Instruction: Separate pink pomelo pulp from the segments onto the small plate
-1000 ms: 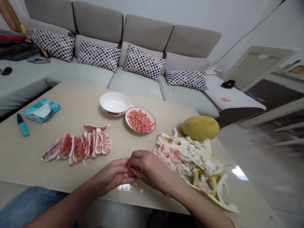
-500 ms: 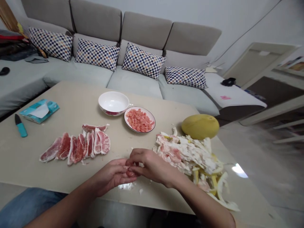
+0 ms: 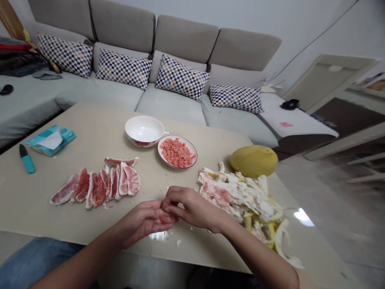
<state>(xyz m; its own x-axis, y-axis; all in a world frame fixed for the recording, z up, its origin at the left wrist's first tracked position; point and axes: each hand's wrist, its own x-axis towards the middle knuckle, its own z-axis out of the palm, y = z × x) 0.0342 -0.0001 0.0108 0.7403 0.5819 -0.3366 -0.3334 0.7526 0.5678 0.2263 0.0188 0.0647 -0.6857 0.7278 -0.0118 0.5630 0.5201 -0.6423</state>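
Over the near edge of the table, my left hand (image 3: pixel 147 220) is palm up with its fingers curled under a small pink piece of pomelo flesh (image 3: pixel 164 218). My right hand (image 3: pixel 189 206) reaches over from the right, thumb and fingers pinched together at the left fingertips. What lies in that pinch is hidden. To the left lies a row of pomelo segments (image 3: pixel 102 188) with whitish skin on them. Beyond the hands, a dark-rimmed plate (image 3: pixel 193 162) bears peeled pink flesh (image 3: pixel 177 152). Beside my right forearm is a heap of white and yellow peel (image 3: pixel 240 196).
A white bowl (image 3: pixel 144 129) stands beside the plate. A whole yellow pomelo (image 3: pixel 254 161) sits behind the peel heap. At the far left are a tissue pack (image 3: pixel 51 140) and a teal-handled knife (image 3: pixel 27 160). A sofa (image 3: pixel 171 108) runs behind the table.
My right fingers have shifted slightly over the left hand, and the pink pomelo piece shows more plainly now. The view tilted a little; the things on the table stayed put.
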